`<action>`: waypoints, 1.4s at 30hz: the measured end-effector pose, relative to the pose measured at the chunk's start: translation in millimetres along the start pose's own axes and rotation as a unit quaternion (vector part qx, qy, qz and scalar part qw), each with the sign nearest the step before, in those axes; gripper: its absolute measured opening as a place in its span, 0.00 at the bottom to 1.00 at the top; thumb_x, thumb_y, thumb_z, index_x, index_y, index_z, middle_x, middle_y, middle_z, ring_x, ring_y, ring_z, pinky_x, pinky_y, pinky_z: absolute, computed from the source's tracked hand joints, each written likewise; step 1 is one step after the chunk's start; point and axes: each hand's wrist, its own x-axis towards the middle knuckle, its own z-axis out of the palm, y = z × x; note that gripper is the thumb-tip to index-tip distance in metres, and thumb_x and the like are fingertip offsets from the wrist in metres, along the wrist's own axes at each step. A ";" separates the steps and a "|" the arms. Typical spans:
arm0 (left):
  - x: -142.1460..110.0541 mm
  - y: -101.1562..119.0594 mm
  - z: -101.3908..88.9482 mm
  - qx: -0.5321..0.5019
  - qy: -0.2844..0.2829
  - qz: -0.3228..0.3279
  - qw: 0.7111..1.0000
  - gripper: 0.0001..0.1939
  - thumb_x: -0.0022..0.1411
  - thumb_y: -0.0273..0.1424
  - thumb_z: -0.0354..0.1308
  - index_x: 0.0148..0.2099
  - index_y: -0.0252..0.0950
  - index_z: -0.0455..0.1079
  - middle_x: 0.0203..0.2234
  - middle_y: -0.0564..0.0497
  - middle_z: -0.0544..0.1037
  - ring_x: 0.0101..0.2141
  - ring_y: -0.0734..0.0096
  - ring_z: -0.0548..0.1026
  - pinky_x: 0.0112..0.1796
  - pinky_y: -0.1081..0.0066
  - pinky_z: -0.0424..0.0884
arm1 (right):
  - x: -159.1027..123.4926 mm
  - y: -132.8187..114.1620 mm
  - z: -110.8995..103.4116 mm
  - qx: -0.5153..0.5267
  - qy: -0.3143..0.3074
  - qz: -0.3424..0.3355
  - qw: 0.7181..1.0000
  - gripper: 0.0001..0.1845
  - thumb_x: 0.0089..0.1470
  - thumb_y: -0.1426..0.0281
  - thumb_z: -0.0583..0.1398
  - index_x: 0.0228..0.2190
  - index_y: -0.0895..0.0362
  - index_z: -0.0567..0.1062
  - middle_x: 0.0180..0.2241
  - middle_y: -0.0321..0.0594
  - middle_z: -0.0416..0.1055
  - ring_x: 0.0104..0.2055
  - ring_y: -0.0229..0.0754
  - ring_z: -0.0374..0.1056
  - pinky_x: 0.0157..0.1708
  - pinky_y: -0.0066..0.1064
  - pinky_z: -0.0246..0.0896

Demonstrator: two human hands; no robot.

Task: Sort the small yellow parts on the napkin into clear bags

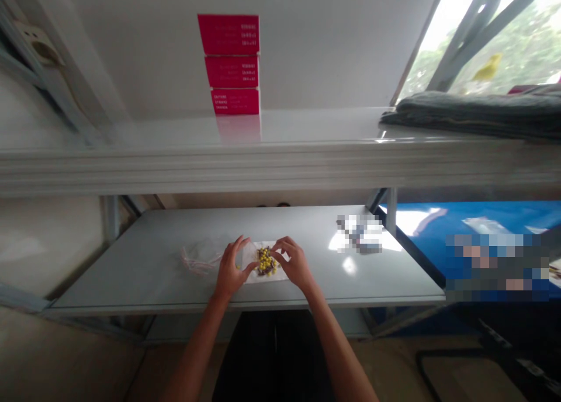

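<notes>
A pile of small yellow balls and dark brown bits (266,262) lies on a white sheet or flat pouch (252,256) near the front of the grey table. My left hand (231,269) is at the left side of the pile, its thumb and fingers apart and curved around the sheet's left part, with nothing seen between them. At the pile's upper right, my right hand (293,260) has thumb and fingertips drawn together in a pinch. Whatever sits between those fingertips is too small to make out.
Thin pinkish strings with clear plastic (199,260) lie left on the table (131,262). A pixelated object (359,235) is at its back right. The shelf above (307,124) holds three stacked red boxes (234,72) and folded dark cloth (473,113). A blue table (421,218) adjoins on the right.
</notes>
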 end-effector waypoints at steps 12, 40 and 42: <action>0.3 3.7 0.0 0.027 -0.029 0.024 0.999 0.46 0.61 0.48 0.66 0.72 0.41 0.48 0.55 0.40 0.78 0.57 0.52 0.75 0.58 0.51 0.69 | 7.6 6.9 28.4 0.007 -0.001 0.005 1.000 0.13 0.63 0.71 0.58 0.44 0.54 0.82 0.42 0.44 0.71 0.37 0.39 0.70 0.40 0.31 0.67; 2.9 7.4 -0.8 0.041 -0.032 0.060 0.997 0.50 0.61 0.48 0.66 0.73 0.38 0.43 0.52 0.41 0.81 0.53 0.51 0.77 0.56 0.51 0.67 | 17.8 4.7 38.4 0.026 -0.032 0.035 0.999 0.06 0.58 0.72 0.64 0.33 0.54 0.83 0.41 0.41 0.72 0.35 0.37 0.69 0.39 0.30 0.68; 2.7 7.8 -0.8 0.042 -0.027 0.057 0.997 0.51 0.61 0.48 0.66 0.74 0.39 0.42 0.51 0.41 0.81 0.53 0.52 0.77 0.56 0.51 0.68 | 15.6 5.1 41.6 0.023 -0.039 0.039 0.998 0.07 0.59 0.71 0.63 0.34 0.53 0.84 0.41 0.42 0.72 0.36 0.38 0.70 0.39 0.30 0.68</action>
